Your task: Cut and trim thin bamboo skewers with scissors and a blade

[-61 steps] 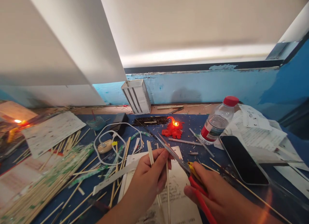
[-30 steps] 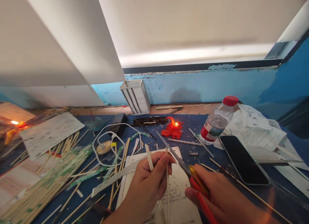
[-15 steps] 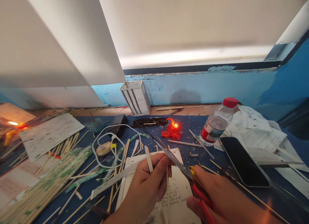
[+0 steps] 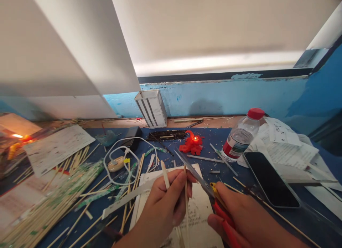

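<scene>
My left hand [image 4: 171, 196] is closed around thin wooden sticks [image 4: 165, 175]. One stick points up past the knuckles, and another [image 4: 186, 201] is pinched between thumb and fingertips. My right hand [image 4: 235, 214] grips a pair of scissors [image 4: 196, 175] by the red handles, the thumb and fingers wrapped round them. The blades point up and left, passing just beside the tip of the pinched stick; I cannot tell whether they touch it. Beneath both hands lies an open notebook [image 4: 205, 219] with handwriting on its page.
A lit red candle [image 4: 191, 144] burns beyond the hands. Rightward stand a water bottle [image 4: 237, 139], a phone [image 4: 271, 178] and crumpled papers [image 4: 285, 144]. Bundled sticks [image 4: 50, 201], a white cable [image 4: 105, 166] and another flame [image 4: 17, 136] are at left. A white box [image 4: 151, 109] stands behind.
The scissor blades have shifted slightly right, away from the left fingertips. The tip of the pinched stick now shows above those fingers. The left hand keeps its hold.
</scene>
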`<state>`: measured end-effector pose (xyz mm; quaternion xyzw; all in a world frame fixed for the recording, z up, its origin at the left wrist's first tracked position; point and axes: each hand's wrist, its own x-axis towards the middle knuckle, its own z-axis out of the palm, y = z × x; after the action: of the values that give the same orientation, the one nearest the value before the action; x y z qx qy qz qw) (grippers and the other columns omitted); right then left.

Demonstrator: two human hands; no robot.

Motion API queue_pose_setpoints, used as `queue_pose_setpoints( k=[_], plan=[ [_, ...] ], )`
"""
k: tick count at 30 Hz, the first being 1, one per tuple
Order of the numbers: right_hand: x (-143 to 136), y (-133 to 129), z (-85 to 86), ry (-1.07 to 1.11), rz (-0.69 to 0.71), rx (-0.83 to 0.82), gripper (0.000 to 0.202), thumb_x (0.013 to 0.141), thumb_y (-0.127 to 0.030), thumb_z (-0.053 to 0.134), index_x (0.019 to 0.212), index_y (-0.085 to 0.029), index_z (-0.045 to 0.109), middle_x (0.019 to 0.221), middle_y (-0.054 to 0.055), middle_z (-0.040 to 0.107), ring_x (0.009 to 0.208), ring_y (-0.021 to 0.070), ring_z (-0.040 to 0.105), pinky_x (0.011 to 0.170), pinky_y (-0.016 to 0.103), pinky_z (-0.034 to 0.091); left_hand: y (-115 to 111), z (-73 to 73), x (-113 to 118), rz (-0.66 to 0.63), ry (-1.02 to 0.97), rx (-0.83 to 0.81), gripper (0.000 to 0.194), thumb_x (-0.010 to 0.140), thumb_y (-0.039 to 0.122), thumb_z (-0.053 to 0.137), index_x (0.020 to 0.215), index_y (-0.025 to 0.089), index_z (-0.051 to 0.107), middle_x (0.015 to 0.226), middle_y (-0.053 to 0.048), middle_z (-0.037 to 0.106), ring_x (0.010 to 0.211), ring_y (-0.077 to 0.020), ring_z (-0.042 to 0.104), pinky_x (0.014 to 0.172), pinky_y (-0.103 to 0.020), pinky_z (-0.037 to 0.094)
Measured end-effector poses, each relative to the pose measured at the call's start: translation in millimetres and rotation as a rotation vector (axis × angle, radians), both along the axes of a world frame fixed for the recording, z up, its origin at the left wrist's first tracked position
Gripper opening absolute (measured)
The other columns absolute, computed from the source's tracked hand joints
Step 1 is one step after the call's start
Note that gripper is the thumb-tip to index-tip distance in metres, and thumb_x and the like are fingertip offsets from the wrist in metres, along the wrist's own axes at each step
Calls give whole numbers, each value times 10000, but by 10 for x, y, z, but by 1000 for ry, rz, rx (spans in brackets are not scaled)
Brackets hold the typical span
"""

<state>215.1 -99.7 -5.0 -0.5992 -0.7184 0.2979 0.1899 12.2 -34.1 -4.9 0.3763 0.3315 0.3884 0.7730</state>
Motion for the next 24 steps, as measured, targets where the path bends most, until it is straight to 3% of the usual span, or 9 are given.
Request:
queue_pose_setpoints(
  k=[5,9,16,24],
  plan=[
    [39,38,31,45,-1,5,377,1013,-612,513,983,-238,553,809,47,677,659,218,620,650,324,493,-23,63,-6,-8,-19,-16,413,865,589,774,874,177,740,538,81,493,351,0,231,356,-152,158],
    [27,44,88,40,-24,-8,387,979,-631,562,973,-245,565,801,46,676,663,225,619,655,331,497,-7,48,-2,4,7,-14,416,836,592,804,847,184,727,477,111,401,350,-10,206,357,-149,141],
    [-2,32,151,-12,-9,36,361,885,-577,699,966,-244,588,859,71,697,722,250,634,646,335,489,21,-12,6,23,50,16,507,810,651,795,690,186,630,375,110,376,321,-20,199,344,-146,116],
    [2,-10,73,39,-6,-83,306,999,-537,600,994,-232,579,933,72,716,778,238,645,719,346,493,33,-2,-3,-5,22,14,417,921,554,725,740,182,676,357,112,369,326,-28,169,364,-159,126]
  ],
)
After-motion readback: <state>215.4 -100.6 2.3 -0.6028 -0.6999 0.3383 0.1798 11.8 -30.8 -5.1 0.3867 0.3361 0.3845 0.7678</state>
